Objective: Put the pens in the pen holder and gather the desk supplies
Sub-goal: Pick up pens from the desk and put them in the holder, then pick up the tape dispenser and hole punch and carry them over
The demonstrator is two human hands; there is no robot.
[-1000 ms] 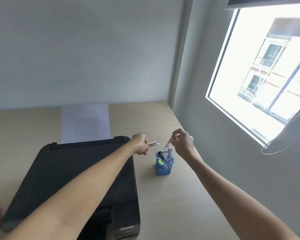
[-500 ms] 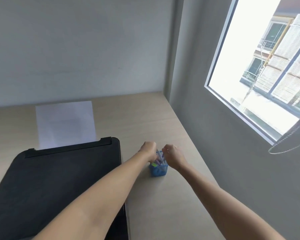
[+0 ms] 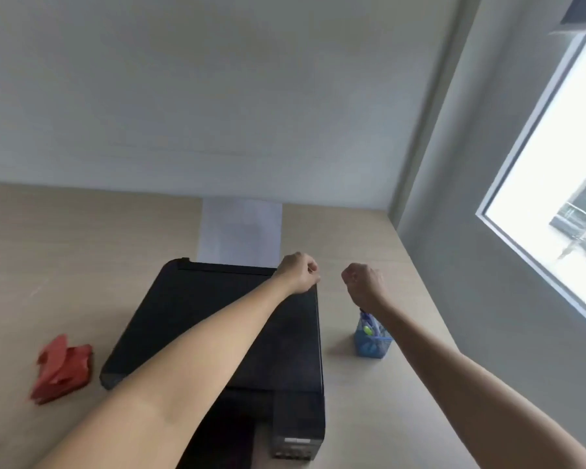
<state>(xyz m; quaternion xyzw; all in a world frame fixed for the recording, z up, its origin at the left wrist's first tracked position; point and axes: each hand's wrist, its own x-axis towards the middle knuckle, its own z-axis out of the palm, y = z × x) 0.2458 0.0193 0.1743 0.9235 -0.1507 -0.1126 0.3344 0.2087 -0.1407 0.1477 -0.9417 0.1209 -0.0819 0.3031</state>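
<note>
Left hand (image 3: 300,273) raised over far right corner of black printer (image 3: 217,319), fingers curled into loose fist, nothing seen in it. Right hand (image 3: 364,285) also curled closed, empty as far as visible, hovering above pen holder (image 3: 371,341). Blue mesh holder stands upright on desk (image 3: 82,238), right of printer, pens (image 3: 367,324) inside. White paper (image 3: 241,231) behind printer. Red crumpled thing (image 3: 61,368) on desk, left of printer.
</note>
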